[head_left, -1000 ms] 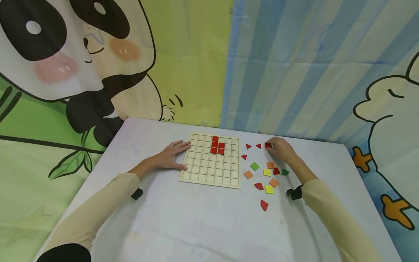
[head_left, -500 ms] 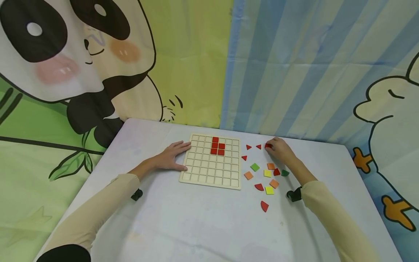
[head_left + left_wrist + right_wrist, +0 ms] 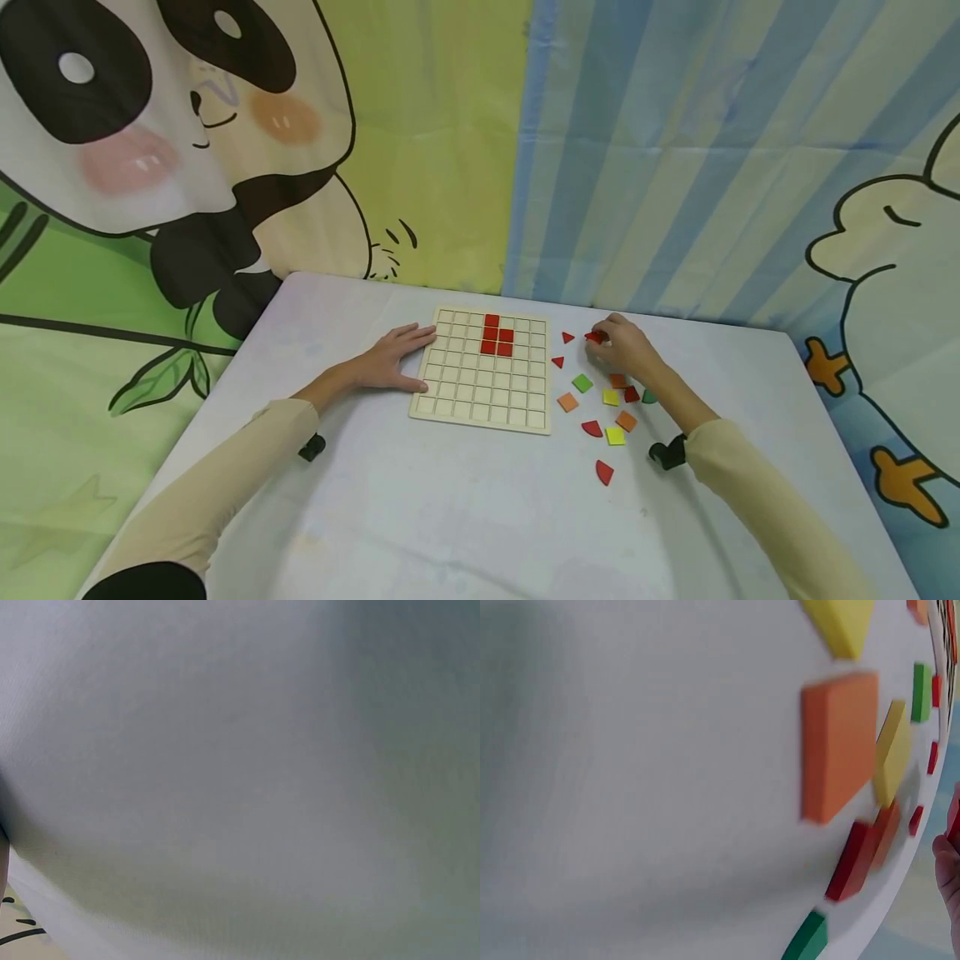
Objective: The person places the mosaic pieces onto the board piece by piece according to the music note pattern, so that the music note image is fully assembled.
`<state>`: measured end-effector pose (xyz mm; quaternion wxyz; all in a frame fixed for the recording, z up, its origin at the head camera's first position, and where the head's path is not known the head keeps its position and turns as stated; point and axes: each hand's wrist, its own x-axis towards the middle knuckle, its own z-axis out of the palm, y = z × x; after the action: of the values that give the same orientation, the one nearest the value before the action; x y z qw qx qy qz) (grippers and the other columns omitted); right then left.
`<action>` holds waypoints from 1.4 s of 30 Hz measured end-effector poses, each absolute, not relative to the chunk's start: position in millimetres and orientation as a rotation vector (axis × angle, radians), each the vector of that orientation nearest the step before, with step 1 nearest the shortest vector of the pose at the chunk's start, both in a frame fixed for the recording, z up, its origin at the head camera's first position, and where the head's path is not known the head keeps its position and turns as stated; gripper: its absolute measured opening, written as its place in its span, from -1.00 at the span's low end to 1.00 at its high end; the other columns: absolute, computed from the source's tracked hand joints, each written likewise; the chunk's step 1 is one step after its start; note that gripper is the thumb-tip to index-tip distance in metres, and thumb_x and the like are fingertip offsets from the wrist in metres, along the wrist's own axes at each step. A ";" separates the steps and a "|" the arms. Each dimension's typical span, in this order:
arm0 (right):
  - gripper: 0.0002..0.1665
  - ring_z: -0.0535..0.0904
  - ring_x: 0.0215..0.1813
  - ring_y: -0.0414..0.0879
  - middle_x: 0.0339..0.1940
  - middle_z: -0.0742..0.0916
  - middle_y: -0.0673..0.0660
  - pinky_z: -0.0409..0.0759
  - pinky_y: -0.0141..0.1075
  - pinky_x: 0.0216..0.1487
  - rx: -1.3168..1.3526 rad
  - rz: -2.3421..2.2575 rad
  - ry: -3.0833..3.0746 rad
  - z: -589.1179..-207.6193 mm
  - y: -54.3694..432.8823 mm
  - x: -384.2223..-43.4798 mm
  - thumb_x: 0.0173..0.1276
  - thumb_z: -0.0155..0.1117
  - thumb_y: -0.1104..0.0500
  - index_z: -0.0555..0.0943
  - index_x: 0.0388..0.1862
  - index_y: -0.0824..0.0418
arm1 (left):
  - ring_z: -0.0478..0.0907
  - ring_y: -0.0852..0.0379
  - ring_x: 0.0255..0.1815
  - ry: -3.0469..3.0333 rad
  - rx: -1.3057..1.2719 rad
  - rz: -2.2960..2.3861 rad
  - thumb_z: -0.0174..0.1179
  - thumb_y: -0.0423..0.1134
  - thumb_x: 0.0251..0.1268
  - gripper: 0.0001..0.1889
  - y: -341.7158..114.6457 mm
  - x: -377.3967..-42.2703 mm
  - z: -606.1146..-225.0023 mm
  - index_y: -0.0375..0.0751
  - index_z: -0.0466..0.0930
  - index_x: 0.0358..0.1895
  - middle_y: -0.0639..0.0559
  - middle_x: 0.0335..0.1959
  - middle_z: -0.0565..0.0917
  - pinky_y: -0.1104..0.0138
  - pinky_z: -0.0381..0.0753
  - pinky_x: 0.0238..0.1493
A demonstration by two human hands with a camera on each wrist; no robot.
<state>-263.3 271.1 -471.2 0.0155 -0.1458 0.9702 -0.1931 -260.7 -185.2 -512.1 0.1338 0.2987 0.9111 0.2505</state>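
My left hand point(image 3: 390, 358) rests with spread fingers along the left edge of a pale wooden grid board point(image 3: 483, 392). Several red square tiles point(image 3: 490, 333) lie in the board's upper cells. Over the table's far side, right of the board, my right hand point(image 3: 624, 343) pinches a small red tile point(image 3: 953, 821) between thumb and fingers; its outline is mostly covered. Small red triangles point(image 3: 567, 337) lie just left of that hand. The left wrist view shows mainly the white tabletop point(image 3: 225, 765), with a sliver of hand at its left edge.
Loose tiles lie right of the board: a green square point(image 3: 582, 383), orange squares point(image 3: 567, 402), yellow squares point(image 3: 615, 436), red quarter-rounds point(image 3: 604, 472) and a dark green piece point(image 3: 649, 397). A striped curtain point(image 3: 637, 167) hangs behind the table's far edge.
My right hand has moved left with the red tile, toward the red triangles. My left hand has stayed at the board's edge.
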 end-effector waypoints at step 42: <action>-0.77 0.65 -0.10 0.05 -0.15 0.73 0.21 0.63 -0.16 -0.04 -1.017 -0.535 2.894 -473.2 162.8 -261.1 0.31 0.33 0.19 0.69 -0.15 0.32 | -0.22 -0.10 0.63 2.633 0.858 0.723 0.33 0.32 0.01 0.05 -185.2 -261.0 -510.8 0.10 0.01 0.55 0.14 0.61 -0.01 -0.24 -0.06 0.48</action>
<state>-261.1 162.8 -473.2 0.0138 -0.3264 0.9294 -0.1719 -261.0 -185.2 -510.8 0.1395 0.2968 0.9110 0.2500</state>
